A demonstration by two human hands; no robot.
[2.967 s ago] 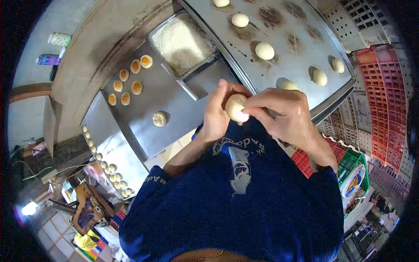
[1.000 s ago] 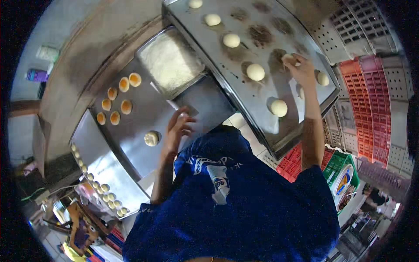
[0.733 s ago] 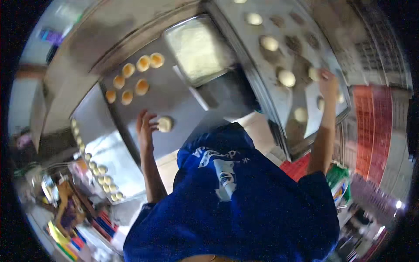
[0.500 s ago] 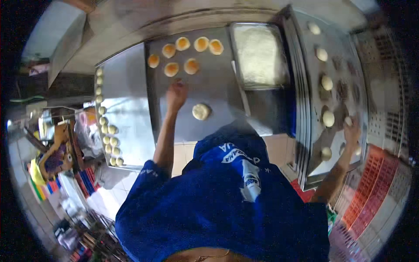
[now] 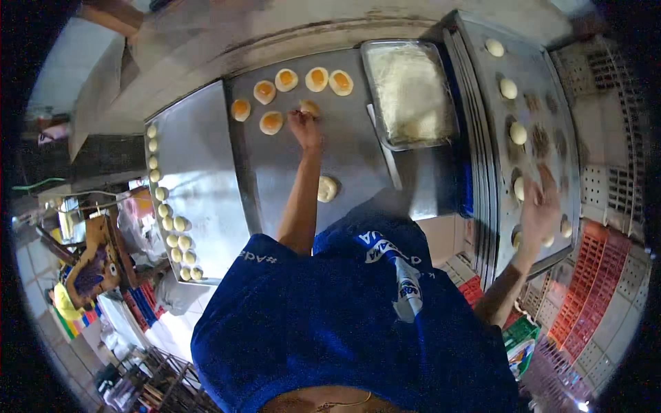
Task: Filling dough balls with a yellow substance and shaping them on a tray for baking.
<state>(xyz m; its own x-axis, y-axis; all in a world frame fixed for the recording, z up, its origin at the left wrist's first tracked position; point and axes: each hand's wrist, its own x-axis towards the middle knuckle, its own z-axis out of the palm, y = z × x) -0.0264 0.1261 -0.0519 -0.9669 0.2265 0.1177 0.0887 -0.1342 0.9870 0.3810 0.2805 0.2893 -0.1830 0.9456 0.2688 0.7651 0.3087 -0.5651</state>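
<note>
My left hand (image 5: 303, 129) is at a round flat piece of dough (image 5: 310, 107) on the metal work table (image 5: 275, 179), its fingers closed on the near edge. Other flat dough rounds with orange filling (image 5: 271, 123) lie around it, several in a row along the far side. Closer to me, a plain dough round (image 5: 328, 188) is partly behind my left forearm. My right hand (image 5: 541, 210), smeared by motion, is above the tray on the right (image 5: 496, 165), close to a dough ball (image 5: 519, 188). Whether it holds anything cannot be made out.
Another metal tray (image 5: 200, 158) on the left carries small dough balls (image 5: 162, 193) along its left edge. A rectangular pan (image 5: 406, 89) with a pale yellowish layer stands at the back, beside a stack of trays. Orange crates (image 5: 585, 289) are at the far right.
My left hand has moved right and away from me onto a filled dough round. My right hand has shifted slightly left over the right tray, away from where it was by a dough ball.
</note>
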